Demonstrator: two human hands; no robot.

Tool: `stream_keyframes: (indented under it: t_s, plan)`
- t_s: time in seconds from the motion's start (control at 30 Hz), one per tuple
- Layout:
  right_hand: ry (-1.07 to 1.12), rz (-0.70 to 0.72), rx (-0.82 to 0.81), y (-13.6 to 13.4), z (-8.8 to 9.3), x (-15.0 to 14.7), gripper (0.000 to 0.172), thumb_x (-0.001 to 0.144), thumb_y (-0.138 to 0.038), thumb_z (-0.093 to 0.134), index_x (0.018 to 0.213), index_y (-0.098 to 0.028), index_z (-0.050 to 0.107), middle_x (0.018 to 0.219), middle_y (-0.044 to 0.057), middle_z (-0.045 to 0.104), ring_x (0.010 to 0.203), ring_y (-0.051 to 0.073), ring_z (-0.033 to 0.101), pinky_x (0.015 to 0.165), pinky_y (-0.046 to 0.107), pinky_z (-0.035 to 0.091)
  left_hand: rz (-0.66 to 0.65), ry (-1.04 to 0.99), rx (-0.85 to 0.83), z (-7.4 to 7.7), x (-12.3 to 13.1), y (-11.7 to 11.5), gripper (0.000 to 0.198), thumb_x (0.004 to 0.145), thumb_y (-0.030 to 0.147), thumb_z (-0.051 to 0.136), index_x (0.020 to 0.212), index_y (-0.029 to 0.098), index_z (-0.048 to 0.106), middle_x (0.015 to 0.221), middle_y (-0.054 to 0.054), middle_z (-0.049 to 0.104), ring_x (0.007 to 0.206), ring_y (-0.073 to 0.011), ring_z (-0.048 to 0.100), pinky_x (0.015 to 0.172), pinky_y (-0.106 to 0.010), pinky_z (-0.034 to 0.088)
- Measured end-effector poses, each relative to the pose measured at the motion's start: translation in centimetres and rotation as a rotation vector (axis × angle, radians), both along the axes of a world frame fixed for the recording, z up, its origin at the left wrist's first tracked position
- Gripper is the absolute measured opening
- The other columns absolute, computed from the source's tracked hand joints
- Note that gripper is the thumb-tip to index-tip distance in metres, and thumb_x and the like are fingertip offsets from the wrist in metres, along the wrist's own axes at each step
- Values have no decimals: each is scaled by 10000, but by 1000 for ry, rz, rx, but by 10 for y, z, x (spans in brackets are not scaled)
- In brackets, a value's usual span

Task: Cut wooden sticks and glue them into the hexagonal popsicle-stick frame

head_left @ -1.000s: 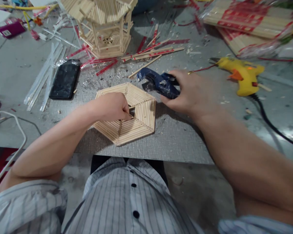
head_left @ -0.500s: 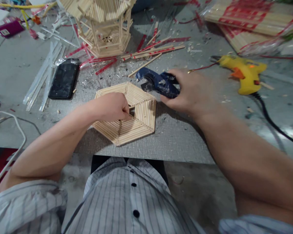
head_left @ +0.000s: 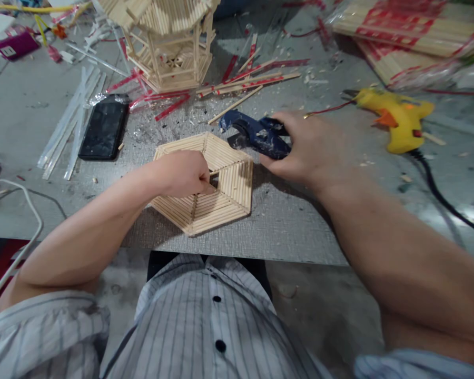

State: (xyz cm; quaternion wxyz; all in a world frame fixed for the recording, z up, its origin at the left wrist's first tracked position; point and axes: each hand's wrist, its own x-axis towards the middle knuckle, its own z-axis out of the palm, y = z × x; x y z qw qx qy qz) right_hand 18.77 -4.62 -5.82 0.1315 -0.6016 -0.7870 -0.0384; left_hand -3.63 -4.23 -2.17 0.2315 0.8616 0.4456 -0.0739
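Observation:
A flat hexagonal panel of thin wooden sticks point(head_left: 235, 184) lies near the table's front edge, with a small opening at its centre. Over its left half rests my left hand point(head_left: 185, 172), fingers closed in a pinch at that opening; whatever is between the fingertips is hidden. My right hand point(head_left: 306, 147) is wrapped round a dark blue hand cutter point(head_left: 260, 134) with a broad metal blade. The cutter is just above and right of the panel, its head pointing left. Behind them stands a small pavilion model of sticks point(head_left: 169, 47).
To the right lies a yellow glue gun point(head_left: 398, 116) with a black cord. A black phone point(head_left: 104, 128) sits beside clear glue sticks point(head_left: 73, 121) on the left. Loose sticks point(head_left: 248, 84) and red wrapper strips lie behind; bagged sticks point(head_left: 411, 31) are at back right.

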Motion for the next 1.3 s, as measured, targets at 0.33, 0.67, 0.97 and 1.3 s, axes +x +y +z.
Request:
stream_keyframes:
  t_s: [0.33,0.67,0.97,1.3]
  plan:
    - [14,14,7,1,-2,1,594,699,-408,618,1217,-121,570,1131,191,658,1042,374,626,900,496,475,-61,-18,-11,-1,-1,1,192,720,246,655,540,188,693,504,11,593,500,-100,467,607,-260,341]
    - [5,35,74,0,-3,1,552,691,-408,622,1163,-124,595,1091,174,685,996,375,647,846,480,498,-84,7,6,0,0,0,222,719,277,658,516,190,679,482,15,577,488,-97,454,602,-259,339]
    - [51,83,113,5,-10,8,563,718,-437,651,1211,-180,565,1105,131,676,984,335,628,841,459,486,-27,-128,-44,4,-3,3,124,728,236,660,622,189,704,539,40,611,511,-83,482,591,-237,346]
    - [157,248,150,7,-10,9,481,696,-362,640,1148,-220,558,1061,126,670,980,344,614,815,464,466,138,-759,59,-1,-11,6,153,772,238,611,663,131,628,584,15,597,551,-67,515,550,-193,393]
